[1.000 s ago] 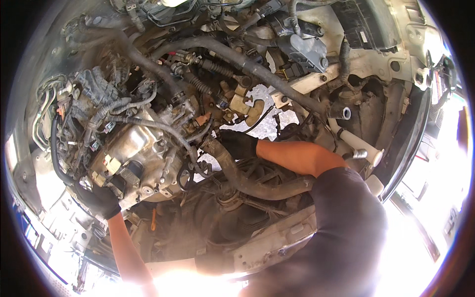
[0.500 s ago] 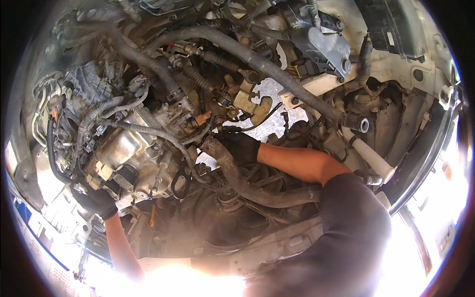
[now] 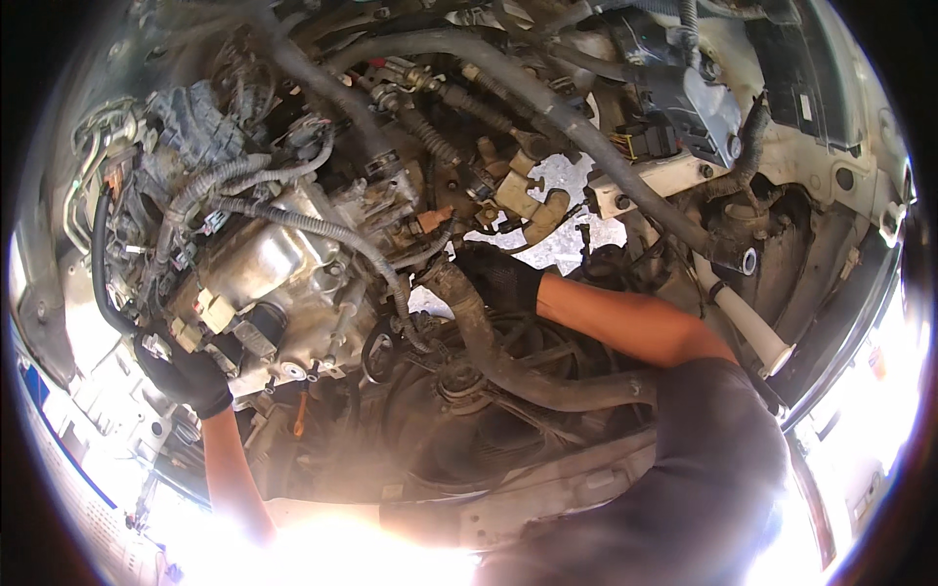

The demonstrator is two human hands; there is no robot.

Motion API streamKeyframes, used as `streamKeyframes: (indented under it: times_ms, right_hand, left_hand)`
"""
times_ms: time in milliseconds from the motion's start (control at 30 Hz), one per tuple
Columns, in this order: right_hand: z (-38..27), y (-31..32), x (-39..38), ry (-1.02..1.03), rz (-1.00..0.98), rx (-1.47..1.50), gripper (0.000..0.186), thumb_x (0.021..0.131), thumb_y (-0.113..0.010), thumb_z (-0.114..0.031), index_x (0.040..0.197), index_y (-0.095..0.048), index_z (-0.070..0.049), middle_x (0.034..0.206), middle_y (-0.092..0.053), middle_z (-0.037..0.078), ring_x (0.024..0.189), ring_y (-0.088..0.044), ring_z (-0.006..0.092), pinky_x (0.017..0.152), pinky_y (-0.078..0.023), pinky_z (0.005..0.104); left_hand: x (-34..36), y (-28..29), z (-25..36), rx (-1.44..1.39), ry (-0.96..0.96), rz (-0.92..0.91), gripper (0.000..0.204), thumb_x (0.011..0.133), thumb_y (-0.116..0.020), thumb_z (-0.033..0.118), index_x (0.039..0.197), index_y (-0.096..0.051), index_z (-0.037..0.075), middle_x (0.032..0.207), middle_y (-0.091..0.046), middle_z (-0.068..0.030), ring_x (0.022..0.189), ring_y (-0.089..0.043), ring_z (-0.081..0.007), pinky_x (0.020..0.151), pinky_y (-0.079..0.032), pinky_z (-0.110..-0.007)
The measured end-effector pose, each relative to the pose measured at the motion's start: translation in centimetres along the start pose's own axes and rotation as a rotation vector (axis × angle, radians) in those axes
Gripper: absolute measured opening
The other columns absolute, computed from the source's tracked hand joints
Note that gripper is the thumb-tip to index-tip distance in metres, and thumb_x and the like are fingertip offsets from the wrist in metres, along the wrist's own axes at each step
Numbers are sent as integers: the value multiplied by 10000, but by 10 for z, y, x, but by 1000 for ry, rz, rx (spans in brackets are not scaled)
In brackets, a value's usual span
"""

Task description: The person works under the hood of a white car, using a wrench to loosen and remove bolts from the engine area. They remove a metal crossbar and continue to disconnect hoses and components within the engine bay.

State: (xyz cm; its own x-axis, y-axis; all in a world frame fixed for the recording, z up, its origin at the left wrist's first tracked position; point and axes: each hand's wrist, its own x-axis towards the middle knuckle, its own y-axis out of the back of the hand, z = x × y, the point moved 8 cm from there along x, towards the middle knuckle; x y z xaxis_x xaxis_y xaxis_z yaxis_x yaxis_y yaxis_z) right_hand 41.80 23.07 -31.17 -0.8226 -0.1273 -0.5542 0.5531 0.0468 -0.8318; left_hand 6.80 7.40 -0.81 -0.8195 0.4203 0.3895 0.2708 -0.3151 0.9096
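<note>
My left hand [image 3: 191,379], in a black glove, is against the left front end of the metal engine [image 3: 278,259]. It is beside the lower end of a bent black hose [image 3: 102,269]; its fingers blend into dark parts, so their grip is unclear. My right hand [image 3: 500,279], also in a black glove, reaches down behind a thick, dusty radiator hose [image 3: 474,327]. Below a tan bracket [image 3: 532,207], its fingers are lost in shadow, and anything they hold is hidden.
A long rubber hose [image 3: 576,127] crosses above my right forearm. Corrugated wiring sleeves [image 3: 313,225] run over the engine. The round fan shroud [image 3: 440,430] lies in front, with an orange-handled dipstick [image 3: 301,415] nearby. A white filler neck [image 3: 747,327] stands at right. Glare washes out the lower edge.
The view has shifted, so most of the engine bay appears farther right. Both hands stay at about the same places on the engine; no new grip or release shows.
</note>
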Motion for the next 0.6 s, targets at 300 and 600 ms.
streamKeyframes:
  times_ms: [300, 600]
  right_hand:
    - [22, -15, -3, -226, -128, 307, 420, 1005, -414, -334, 1314, -486, -58, 1263, -562, 99, 1123, -547, 230, 993, -415, 367]
    - [30, 50, 12, 287, -147, -785, 313, 1014, -389, -251, 1264, -442, -72, 1162, -525, 66, 1058, -500, 198, 922, -443, 330]
  left_hand:
    - [-16, -1, -1, -21, -360, -33, 420, 900, -514, 213, 1253, -526, -14, 1229, -548, -213, 1144, -525, -341, 1008, -384, -397]
    - [-11, -1, 8, 329, -614, 46, 483, 772, -594, 134, 1249, -568, 63, 1149, -587, -170, 972, -583, -325, 846, -461, -409]
